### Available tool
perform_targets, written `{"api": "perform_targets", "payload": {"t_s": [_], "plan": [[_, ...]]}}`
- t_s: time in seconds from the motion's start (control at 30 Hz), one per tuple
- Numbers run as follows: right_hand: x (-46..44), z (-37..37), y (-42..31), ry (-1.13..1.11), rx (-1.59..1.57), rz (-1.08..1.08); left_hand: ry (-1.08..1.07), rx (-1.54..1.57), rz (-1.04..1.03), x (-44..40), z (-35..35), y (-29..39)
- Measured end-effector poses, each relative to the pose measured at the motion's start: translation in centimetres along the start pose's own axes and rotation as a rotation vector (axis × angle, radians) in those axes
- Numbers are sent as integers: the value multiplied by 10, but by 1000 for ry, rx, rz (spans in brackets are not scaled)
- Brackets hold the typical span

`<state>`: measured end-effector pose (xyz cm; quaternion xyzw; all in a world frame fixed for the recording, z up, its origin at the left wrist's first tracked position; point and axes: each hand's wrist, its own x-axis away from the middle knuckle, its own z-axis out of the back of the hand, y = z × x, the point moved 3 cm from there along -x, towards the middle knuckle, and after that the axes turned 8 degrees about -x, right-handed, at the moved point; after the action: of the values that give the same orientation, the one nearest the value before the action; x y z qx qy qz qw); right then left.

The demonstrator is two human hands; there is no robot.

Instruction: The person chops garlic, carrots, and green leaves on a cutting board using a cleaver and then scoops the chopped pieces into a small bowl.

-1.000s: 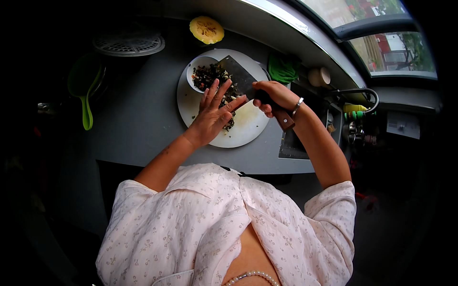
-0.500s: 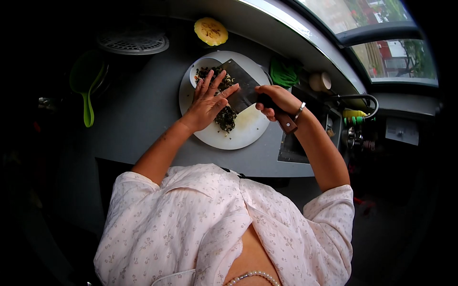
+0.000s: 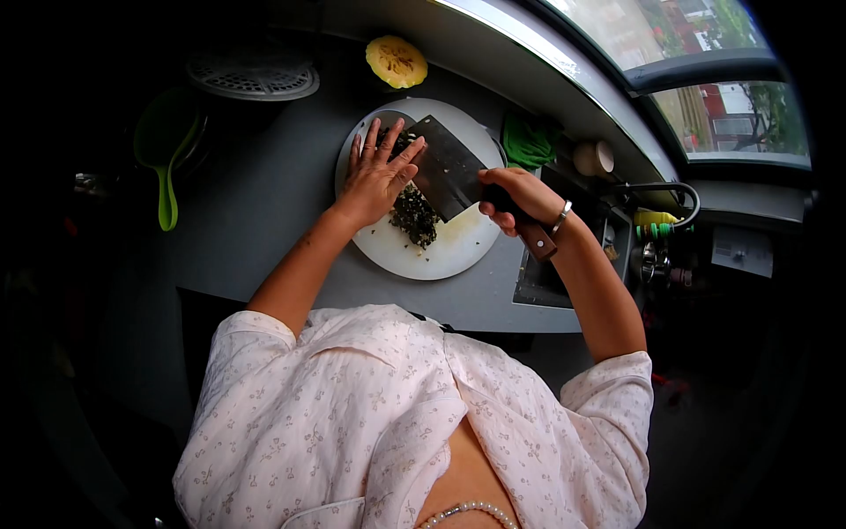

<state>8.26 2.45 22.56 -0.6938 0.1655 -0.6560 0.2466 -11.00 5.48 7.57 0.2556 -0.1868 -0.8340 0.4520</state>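
My right hand (image 3: 515,198) is wrapped round the dark wooden handle of a broad cleaver (image 3: 448,167), its blade over a round white cutting board (image 3: 467,247). My left hand (image 3: 377,179) has its fingers spread over a bowl (image 3: 370,123) on the board, a fingertip at the blade's edge. It partly hides the bowl and the dark chopped food in it. A pile of dark green chopped food (image 3: 414,219) lies on the board below the blade.
A cut yellow squash (image 3: 397,62) stands behind the board. On the left are a green ladle-like utensil (image 3: 166,198) and a perforated grey rack (image 3: 253,79). A green cloth (image 3: 529,141), a pale cup (image 3: 593,159) and a sink with a faucet (image 3: 692,198) are at the right.
My left hand has moved left off the blade's face and lies further over the bowl, hiding more of it. The cleaver has shifted slightly right, and more of the blade shows.
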Motion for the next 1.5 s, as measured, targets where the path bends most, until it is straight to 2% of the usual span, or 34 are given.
{"api": "perform_targets", "payload": {"t_s": [0.53,0.63,0.7,0.93,1.0,1.13,1.2,1.23,1.3,1.37,1.43,1.5], "plan": [[28,10,9,26,-13,48,21,-178,55,-4,-7,-14],[32,13,9,70,-5,67,55,-153,81,-5,-8,-16],[34,15,12,78,-11,81,211,-71,98,-8,-1,-15],[29,13,23,106,54,162,173,-57,79,-27,5,-17],[31,9,24,135,73,147,260,-93,49,-29,7,-11],[31,2,25,180,109,153,237,-81,7,-26,16,9],[28,-1,26,176,105,159,169,-96,-137,-23,21,24],[27,-1,26,175,109,164,164,-98,-143,-22,19,25],[25,0,28,149,105,178,124,-224,-162,-17,7,24],[26,0,31,127,103,198,87,-269,-159,-14,-3,7],[31,3,34,179,95,180,56,-277,-50,-15,0,-1],[31,7,37,172,90,174,65,-221,-67,-14,3,1]]}}
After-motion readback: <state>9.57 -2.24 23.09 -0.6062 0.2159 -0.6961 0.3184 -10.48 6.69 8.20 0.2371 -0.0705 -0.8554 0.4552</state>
